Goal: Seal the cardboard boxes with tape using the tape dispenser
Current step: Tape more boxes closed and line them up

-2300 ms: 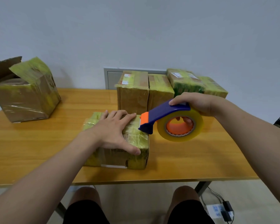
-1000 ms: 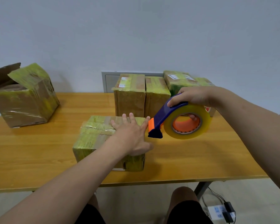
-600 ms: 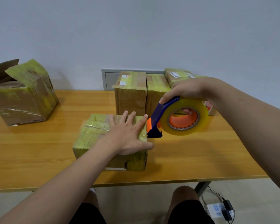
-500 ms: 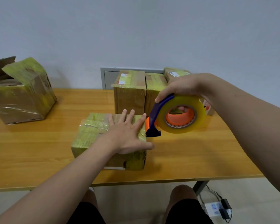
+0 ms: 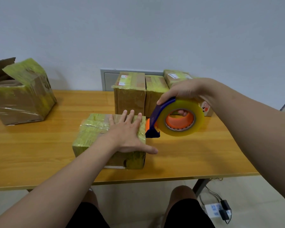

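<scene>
Fingers (image 5: 130,116) spread flat, we're still pressing the box (image 5: 92,130) with our left hand (image 5: 127,137); right hand (image 5: 183,91) is gripping the tape dispenser (image 5: 156,117), nose tilting lower beside it.

A box (image 5: 95,134) at a table's (image 5: 31,145) front centre, a left hand (image 5: 128,135) flat on top. Just right of it, a tape dispenser (image 5: 176,119) gripped in a right hand (image 5: 183,91). More boxes (image 5: 130,97) behind; an open box (image 5: 20,99) far left
</scene>
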The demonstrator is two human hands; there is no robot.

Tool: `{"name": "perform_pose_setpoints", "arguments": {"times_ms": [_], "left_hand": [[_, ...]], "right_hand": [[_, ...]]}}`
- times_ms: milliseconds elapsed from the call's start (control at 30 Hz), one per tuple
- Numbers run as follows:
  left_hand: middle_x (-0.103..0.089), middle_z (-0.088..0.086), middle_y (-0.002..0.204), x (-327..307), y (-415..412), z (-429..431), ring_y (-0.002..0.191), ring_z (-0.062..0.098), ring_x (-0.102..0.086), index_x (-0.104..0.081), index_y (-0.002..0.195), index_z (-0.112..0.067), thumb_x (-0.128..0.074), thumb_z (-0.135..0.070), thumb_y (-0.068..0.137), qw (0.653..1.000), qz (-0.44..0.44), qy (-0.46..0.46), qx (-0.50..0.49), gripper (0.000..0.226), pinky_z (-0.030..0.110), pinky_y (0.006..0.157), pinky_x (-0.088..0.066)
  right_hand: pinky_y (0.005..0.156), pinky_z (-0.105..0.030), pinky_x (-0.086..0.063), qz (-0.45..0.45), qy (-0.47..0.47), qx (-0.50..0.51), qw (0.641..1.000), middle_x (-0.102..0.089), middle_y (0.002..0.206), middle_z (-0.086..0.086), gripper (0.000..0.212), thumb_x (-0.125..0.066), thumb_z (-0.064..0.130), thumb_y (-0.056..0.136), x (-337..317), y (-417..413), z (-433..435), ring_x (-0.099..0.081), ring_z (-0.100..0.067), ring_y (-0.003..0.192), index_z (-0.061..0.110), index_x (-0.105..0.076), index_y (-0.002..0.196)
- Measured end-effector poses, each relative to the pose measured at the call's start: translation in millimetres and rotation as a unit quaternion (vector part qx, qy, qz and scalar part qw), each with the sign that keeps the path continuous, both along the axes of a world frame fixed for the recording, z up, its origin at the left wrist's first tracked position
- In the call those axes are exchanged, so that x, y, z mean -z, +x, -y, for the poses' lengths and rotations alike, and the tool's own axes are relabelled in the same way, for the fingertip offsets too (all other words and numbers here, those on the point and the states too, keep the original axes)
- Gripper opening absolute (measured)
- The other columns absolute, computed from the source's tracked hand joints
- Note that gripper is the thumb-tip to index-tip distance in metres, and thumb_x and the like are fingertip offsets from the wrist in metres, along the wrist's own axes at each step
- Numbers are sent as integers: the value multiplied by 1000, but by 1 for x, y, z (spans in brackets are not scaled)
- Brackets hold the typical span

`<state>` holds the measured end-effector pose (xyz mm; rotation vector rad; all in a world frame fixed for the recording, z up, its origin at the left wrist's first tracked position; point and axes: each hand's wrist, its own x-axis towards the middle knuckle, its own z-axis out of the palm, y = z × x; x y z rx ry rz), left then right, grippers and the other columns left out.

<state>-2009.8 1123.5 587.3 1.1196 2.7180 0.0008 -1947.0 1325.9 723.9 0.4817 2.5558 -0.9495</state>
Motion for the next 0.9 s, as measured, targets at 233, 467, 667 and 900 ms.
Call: {"name": "perform_pose_setpoints", "arguments": {"times_ms": [233,467,667,900], "left_hand": [[18,1,174,8,-6,3,159,27,18,11,165,-31,-19,-116,38,999,-1,42,5,156,70,123,8],[-15,-7,174,4,-10,2,160,17,-5,-19,163,-44,-16,-73,101,988,26,145,-41,68,58,127,1],[-31,-3,167,8,-4,-18,155,26,-19,-26,162,-41,-35,-64,104,983,-17,170,-72,64,57,126,-11],[-65,-3,117,-3,8,-49,114,18,-60,-65,115,-22,-54,1,92,801,141,548,-193,34,35,94,-53]], "right_hand": [[65,-32,-52,-6,201,-92,975,-76,81,-2,48,-76,63,78,16,-20,27,-71,-20,73,15,-78,82],[64,-36,-40,-110,200,-31,973,-58,66,-2,60,-72,74,74,20,-11,1,-51,-19,65,14,-67,70],[65,-38,-41,-266,108,83,954,-69,83,-13,73,-71,78,71,23,6,-8,-63,-31,75,6,-68,89],[81,-46,-60,-469,-114,187,855,-78,78,-2,52,-68,67,84,75,-1,35,-74,-21,77,16,-76,86]]}}
